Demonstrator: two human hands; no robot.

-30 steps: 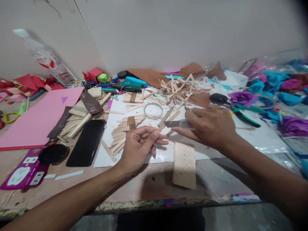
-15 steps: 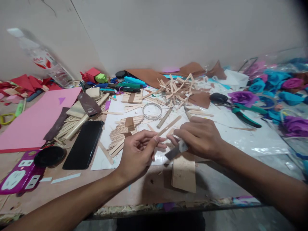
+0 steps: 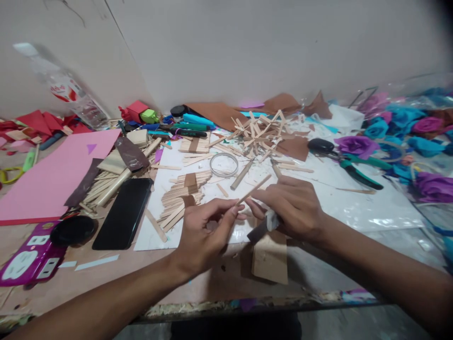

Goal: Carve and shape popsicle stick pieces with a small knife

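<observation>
My left hand (image 3: 210, 224) pinches a thin wooden craft stick (image 3: 253, 189) between thumb and fingertips, its free end pointing away and to the right. The stick is turned nearly edge-on. In my closed right hand (image 3: 295, 205) is a flat dark blade (image 3: 257, 232) with pale wrapping at its grip, angled down to the left. Right-hand fingertips are close to the stick; whether they touch it I cannot tell. Below the blade lies a small wooden block (image 3: 271, 259). A fanned bundle of craft sticks (image 3: 186, 191) rests on white paper beyond my left hand.
Behind are a tape roll (image 3: 224, 165), a wooden-handled tool (image 3: 242, 174) and a heap of loose sticks (image 3: 260, 132). A black phone (image 3: 123, 213) and pink sheet (image 3: 53, 174) lie left. Green-handled pliers (image 3: 361, 174) and paper flowers (image 3: 357, 145) are right.
The stick has rolled from showing its flat face to nearly edge-on in my left fingers. The blade has shifted slightly right and down.
</observation>
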